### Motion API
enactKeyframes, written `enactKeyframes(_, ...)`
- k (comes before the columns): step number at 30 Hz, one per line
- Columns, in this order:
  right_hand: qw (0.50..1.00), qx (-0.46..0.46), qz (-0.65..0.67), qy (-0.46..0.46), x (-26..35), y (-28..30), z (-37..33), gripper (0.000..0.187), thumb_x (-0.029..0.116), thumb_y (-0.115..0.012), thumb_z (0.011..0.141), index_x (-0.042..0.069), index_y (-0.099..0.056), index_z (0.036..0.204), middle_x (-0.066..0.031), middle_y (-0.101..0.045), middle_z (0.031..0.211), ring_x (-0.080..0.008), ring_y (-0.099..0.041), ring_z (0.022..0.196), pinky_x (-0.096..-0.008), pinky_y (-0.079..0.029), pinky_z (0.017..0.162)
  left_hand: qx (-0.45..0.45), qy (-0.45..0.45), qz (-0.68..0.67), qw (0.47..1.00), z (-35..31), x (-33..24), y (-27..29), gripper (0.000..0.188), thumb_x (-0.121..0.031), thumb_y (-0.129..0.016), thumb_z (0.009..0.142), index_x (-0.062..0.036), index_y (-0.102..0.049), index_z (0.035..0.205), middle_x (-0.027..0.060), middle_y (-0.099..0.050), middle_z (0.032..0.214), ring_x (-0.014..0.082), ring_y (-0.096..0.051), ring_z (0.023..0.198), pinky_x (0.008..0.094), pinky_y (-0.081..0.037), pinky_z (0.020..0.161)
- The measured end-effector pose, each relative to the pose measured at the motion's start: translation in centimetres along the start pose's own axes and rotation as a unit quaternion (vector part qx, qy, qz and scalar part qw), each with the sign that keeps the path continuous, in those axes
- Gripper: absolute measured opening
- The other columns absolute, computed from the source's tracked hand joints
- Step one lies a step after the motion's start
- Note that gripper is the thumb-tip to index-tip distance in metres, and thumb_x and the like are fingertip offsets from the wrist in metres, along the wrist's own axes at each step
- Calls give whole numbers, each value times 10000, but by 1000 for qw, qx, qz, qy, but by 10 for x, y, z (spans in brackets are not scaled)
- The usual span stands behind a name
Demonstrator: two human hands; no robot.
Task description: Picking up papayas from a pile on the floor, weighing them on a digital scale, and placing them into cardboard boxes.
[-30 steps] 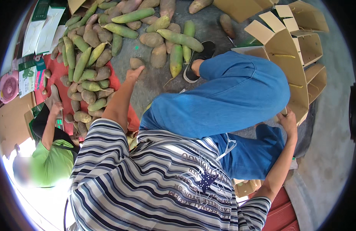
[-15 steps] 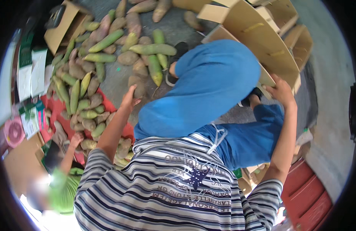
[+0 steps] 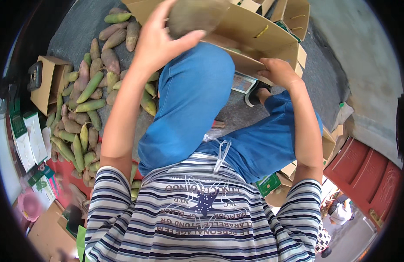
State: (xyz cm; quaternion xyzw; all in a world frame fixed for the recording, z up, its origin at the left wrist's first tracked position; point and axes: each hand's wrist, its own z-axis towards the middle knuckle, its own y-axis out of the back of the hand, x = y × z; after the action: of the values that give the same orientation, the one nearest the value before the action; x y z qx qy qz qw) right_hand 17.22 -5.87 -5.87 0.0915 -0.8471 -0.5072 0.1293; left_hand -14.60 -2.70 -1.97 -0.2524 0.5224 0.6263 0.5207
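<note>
My left hand [image 3: 156,41] is wrapped round a large brown tuber [image 3: 195,17], raised over the near side of a long open cardboard box [image 3: 237,26]. The tuber is blurred by motion. My right hand [image 3: 278,72] grips the near wall of this box at its right end, fingers over the edge. Deep inside the box something pale green shows in part. On the floor to the left lie many loose tubers, brown ones [image 3: 110,61] and long green ones [image 3: 90,87].
A smaller open carton [image 3: 49,85] stands at the far left. More open cartons [image 3: 293,17] are at the far right. A flat pale-framed thing [image 3: 243,82] lies beside the long box. Red panels [image 3: 363,174] and a person [image 3: 341,209] show at the lower right.
My left hand has lifted the tuber from the pile and carried it up and right to the box. My right hand has shifted left along with the box edge. The view has turned right.
</note>
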Motion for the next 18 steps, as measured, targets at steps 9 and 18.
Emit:
enactKeyframes(9, 999, 27, -16, 20, 5, 5, 4, 218, 227, -603, 788, 67, -617, 935, -156, -633, 888, -323, -597, 887, -412, -482, 763, 37, 115, -70, 990, -4, 47, -4, 468, -270, -627, 836, 25, -503, 1178, 139, -599, 1063, 187, -568, 1011, 306, -454, 865)
enactKeyframes(18, 1000, 24, -13, 16, 7, 2, 5, 230, 226, -593, 788, 81, -622, 964, -150, -635, 904, -325, -594, 896, -409, -472, 785, 101, 239, 114, 959, -147, 138, 33, 336, -187, -622, 827, 27, -542, 1074, 129, -613, 979, 146, -584, 917, 269, -458, 771)
